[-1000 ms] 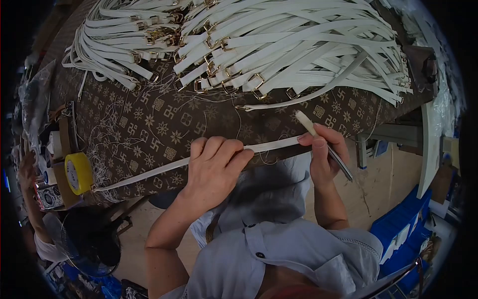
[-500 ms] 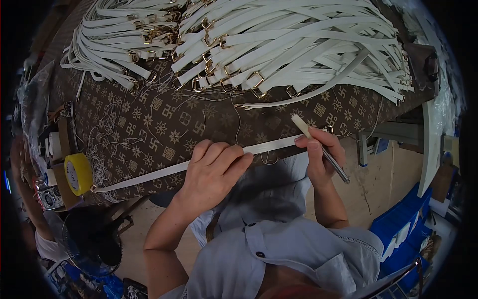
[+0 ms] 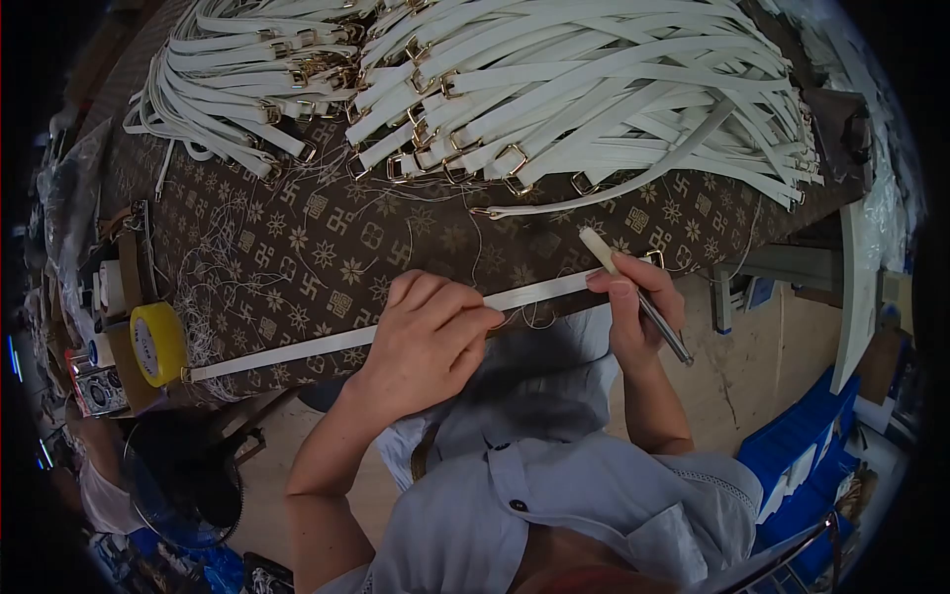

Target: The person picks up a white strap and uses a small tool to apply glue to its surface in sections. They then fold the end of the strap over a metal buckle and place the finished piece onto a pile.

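Note:
A long white strap lies along the near edge of the cloth-covered table, a brass buckle at its right end. My left hand is closed over the strap's middle, fingers curled and the thumb below the edge. Fine loose thread hangs by the fingertips. In my right hand is a slim pen-like tool with a cream upper end and a grey metal shaft, pointing up and left. The same hand's fingertips are right at the strap, near the buckle.
A big pile of white buckled straps covers the far side of the patterned cloth. Yellow tape and tangled thread sit at the left. A black fan stands below; another person is beyond it.
My left fingers have shifted on the strap, the thumb dropping lower. My right hand and tool stay nearly still. At the far left, the other person's arm has come down.

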Available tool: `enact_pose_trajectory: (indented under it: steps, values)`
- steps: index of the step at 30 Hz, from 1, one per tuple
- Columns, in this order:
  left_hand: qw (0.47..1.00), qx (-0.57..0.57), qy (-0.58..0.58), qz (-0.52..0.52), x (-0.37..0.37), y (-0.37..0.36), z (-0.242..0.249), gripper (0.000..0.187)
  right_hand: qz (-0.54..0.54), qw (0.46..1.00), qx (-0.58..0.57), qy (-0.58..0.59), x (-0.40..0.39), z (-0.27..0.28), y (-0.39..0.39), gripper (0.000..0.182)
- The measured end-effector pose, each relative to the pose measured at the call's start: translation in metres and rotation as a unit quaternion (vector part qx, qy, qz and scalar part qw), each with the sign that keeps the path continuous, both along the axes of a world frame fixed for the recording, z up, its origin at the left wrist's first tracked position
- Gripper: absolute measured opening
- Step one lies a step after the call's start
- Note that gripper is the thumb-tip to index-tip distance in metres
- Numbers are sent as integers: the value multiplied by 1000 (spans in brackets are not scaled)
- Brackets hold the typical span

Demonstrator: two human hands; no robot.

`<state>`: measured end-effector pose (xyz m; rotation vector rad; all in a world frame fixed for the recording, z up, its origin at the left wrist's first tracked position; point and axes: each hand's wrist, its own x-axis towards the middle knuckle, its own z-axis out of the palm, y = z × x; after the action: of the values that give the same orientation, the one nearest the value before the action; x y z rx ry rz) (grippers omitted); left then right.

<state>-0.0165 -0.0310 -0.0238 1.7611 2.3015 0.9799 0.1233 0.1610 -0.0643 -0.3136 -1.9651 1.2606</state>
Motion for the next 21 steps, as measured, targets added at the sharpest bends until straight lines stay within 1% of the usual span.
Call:
enact_pose_trajectory:
  steps: [1,2,4,11,13,16,19,21]
  values:
    - [998,1,-63,20,0,1,0,20,3,1000,1,8,-1,-1,0,17]
    - [998,0,-63,20,-1,3,3,20,4,1000,1,8,-1,-1,-1,17]
    - [995,-22,-76,57,-4,11,9,18,0,1000,-1,14,-3,-1,-2,17]
    - [994,-84,-61,20,-10,36,11,18,-11,1000,10,17,-3,-3,-2,16]
    - [990,-122,-75,6,-12,38,12,18,-14,1000,17,4,-2,-3,-2,15]
    - [993,-93,-67,12,-11,38,8,18,-17,999,31,16,-3,-7,-1,14]
    - [992,-98,-73,30,-7,38,10,17,-15,999,24,19,-4,-8,-2,14]
    - [992,-98,-70,25,-8,38,9,17,-15,1000,21,14,-4,-8,-2,14]
